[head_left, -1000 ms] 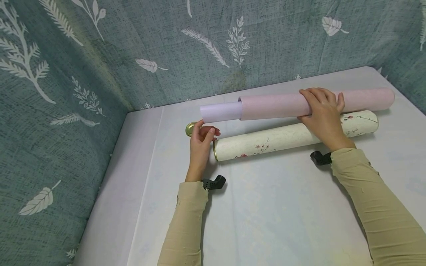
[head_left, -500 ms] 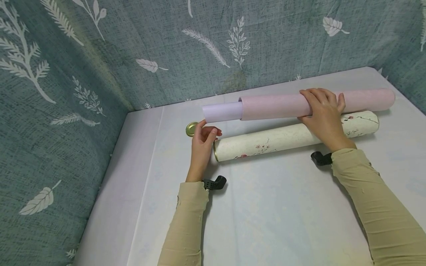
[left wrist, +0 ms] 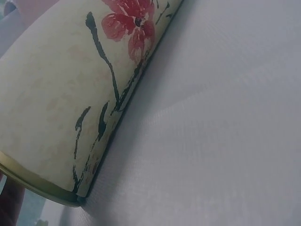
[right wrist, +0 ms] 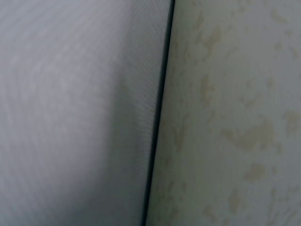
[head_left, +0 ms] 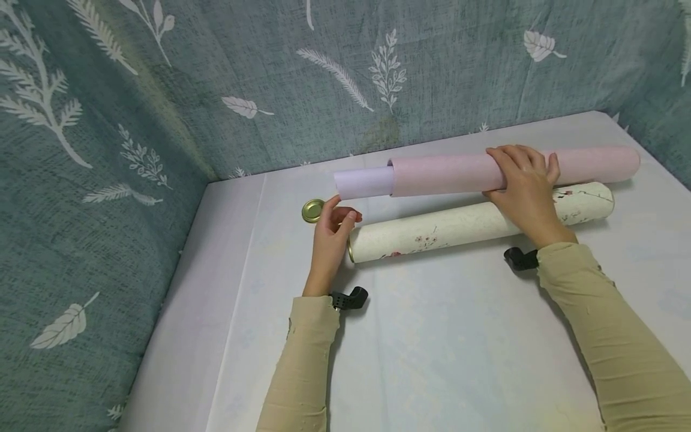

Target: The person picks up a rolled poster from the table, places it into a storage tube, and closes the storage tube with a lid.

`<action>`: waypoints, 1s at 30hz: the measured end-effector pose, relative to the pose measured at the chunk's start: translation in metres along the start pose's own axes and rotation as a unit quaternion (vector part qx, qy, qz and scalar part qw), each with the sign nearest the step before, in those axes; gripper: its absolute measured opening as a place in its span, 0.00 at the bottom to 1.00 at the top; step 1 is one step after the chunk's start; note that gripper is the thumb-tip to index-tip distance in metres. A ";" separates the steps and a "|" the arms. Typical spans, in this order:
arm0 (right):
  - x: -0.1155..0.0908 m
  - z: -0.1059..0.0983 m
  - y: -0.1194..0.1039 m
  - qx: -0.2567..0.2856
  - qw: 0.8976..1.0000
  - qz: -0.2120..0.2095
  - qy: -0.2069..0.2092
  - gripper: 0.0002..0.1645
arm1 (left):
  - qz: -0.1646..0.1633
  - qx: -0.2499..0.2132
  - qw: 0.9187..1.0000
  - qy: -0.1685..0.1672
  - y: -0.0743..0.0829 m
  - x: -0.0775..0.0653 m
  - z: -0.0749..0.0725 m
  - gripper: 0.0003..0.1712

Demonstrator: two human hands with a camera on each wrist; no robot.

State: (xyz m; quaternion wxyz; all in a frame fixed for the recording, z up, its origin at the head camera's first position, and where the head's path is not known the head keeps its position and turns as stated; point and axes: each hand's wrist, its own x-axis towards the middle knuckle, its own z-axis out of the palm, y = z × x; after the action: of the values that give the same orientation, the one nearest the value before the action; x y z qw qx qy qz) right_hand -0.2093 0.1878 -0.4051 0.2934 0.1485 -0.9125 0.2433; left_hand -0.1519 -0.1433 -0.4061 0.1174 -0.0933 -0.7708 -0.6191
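A white paper roll (head_left: pixel 364 182) sticks partway out of the left end of a pink cardboard tube (head_left: pixel 442 175) in the head view. My right hand (head_left: pixel 528 195) grips the pink tube near its middle from above. At the roll's outer end, my left hand (head_left: pixel 329 243) has a fingertip at the lower edge, its other fingers loosely bent with nothing between them. A cream tube (head_left: pixel 421 237) with painted blossoms and a gold rim lies in front of the pink one. Its flower print fills much of the left wrist view, as a flowered tube (left wrist: pixel 51 103); the right wrist view shows its mottled side (right wrist: pixel 230 113).
Just left of the left hand's fingers, a round gold lid (head_left: pixel 312 210) lies on the white-covered table (head_left: pixel 432 348). A green leaf-patterned cloth (head_left: pixel 335 90) hangs behind the table and along its left side.
The paper roll has slid slightly right, deeper into the pink tube, and my left hand has moved right along with its end. My right hand and the pink tube stay almost still.
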 end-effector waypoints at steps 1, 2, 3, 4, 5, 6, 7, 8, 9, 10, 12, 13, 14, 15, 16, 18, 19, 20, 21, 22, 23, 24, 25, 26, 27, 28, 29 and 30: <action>-0.001 0.000 0.000 0.001 1.000 0.002 0.000 0.40 | -0.002 0.005 1.000 -0.001 0.000 0.000 0.001 0.21; -0.001 0.000 0.000 0.000 1.000 0.001 0.000 0.40 | -0.004 0.011 1.000 -0.002 0.000 0.000 0.001 0.21; -0.001 0.000 0.001 -0.001 1.000 0.000 0.001 0.41 | -0.005 0.015 1.000 -0.003 0.001 -0.001 0.001 0.22; -0.002 0.001 0.001 -0.001 1.000 -0.001 0.002 0.41 | -0.006 0.019 1.000 -0.004 0.001 -0.001 0.002 0.22; -0.002 0.001 0.001 -0.002 1.000 -0.003 0.003 0.41 | -0.007 0.023 1.000 -0.005 0.001 -0.001 0.002 0.22; -0.002 0.001 0.002 -0.003 1.000 -0.006 0.004 0.41 | -0.007 0.025 1.000 -0.006 0.002 -0.001 0.002 0.22; -0.002 0.001 0.002 -0.003 1.000 -0.008 0.005 0.41 | -0.006 0.029 1.000 -0.006 0.002 -0.002 0.003 0.23; -0.002 0.002 0.002 -0.004 1.000 -0.010 0.006 0.41 | -0.005 0.032 0.999 -0.007 0.003 -0.002 0.003 0.23; -0.002 0.002 0.002 -0.004 1.000 -0.011 0.006 0.41 | -0.004 0.035 0.999 -0.007 0.003 -0.002 0.003 0.23; -0.001 0.002 0.002 -0.004 1.000 -0.011 0.006 0.41 | -0.003 0.038 0.999 -0.007 0.004 -0.003 0.003 0.23; -0.001 0.001 0.002 -0.003 1.000 -0.012 0.005 0.41 | 0.000 0.045 0.999 -0.008 0.004 -0.003 0.004 0.23; -0.001 0.001 0.002 -0.004 1.000 -0.012 0.004 0.41 | 0.003 0.047 0.999 -0.008 0.005 -0.003 0.004 0.22; -0.001 0.001 0.002 -0.004 1.000 -0.012 0.003 0.41 | 0.005 0.050 0.999 -0.008 0.005 -0.003 0.004 0.22; -0.001 0.001 0.001 -0.004 1.000 -0.012 0.003 0.41 | 0.007 0.052 0.999 -0.008 0.006 -0.003 0.004 0.22; 0.000 0.001 0.001 -0.005 1.000 -0.013 0.002 0.41 | 0.009 0.054 0.998 -0.008 0.006 -0.003 0.004 0.22; 0.000 0.000 0.001 -0.006 1.000 -0.014 0.003 0.41 | 0.013 0.057 0.998 -0.009 0.006 -0.003 0.004 0.22; 0.000 0.000 0.001 -0.007 1.000 -0.015 0.003 0.41 | 0.015 0.058 0.998 -0.008 0.006 -0.003 0.004 0.22; 0.000 0.000 0.002 -0.007 1.000 -0.015 0.003 0.41 | 0.015 0.060 0.998 -0.009 0.006 -0.003 0.004 0.22; 0.000 0.000 0.002 -0.007 1.000 -0.015 0.004 0.41 | 0.015 0.062 0.998 -0.010 0.005 -0.003 0.004 0.22; 0.000 0.001 0.002 -0.007 1.000 -0.015 0.005 0.41 | 0.015 0.064 0.998 -0.011 0.004 -0.003 0.004 0.22; -0.001 0.001 0.002 -0.006 1.000 -0.015 0.005 0.41 | 0.016 0.066 0.998 -0.012 0.003 -0.003 0.005 0.22; -0.001 0.001 0.002 -0.006 1.000 -0.015 0.006 0.41 | 0.016 0.068 0.997 -0.013 0.003 -0.003 0.005 0.22; -0.001 0.001 0.002 -0.006 1.000 -0.016 0.006 0.41 | 0.016 0.070 0.997 -0.014 0.003 -0.003 0.005 0.22; -0.001 0.001 0.002 -0.005 1.000 -0.015 0.006 0.41 | 0.017 0.072 0.997 -0.015 0.002 -0.003 0.005 0.23; -0.001 0.001 0.002 -0.005 1.000 -0.015 0.006 0.41 | 0.019 0.073 0.997 -0.016 0.002 -0.003 0.005 0.23; -0.001 0.001 0.002 -0.005 1.000 -0.015 0.006 0.41 | 0.019 0.072 0.997 -0.017 -0.001 -0.002 0.005 0.23; -0.001 0.001 0.002 -0.006 1.000 -0.014 0.005 0.41 | 0.018 0.071 0.997 -0.017 -0.004 -0.001 0.005 0.23; -0.001 0.001 0.002 -0.006 1.000 -0.014 0.006 0.41 | 0.017 0.071 0.997 -0.017 -0.008 0.000 0.005 0.23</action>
State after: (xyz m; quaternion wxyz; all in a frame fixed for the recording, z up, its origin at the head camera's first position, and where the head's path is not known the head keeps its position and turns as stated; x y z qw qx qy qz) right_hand -0.2099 0.1889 -0.4072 0.3029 0.1583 -0.9102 0.2341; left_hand -0.1551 -0.1405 -0.4146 0.1214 -0.1086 -0.8132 -0.5587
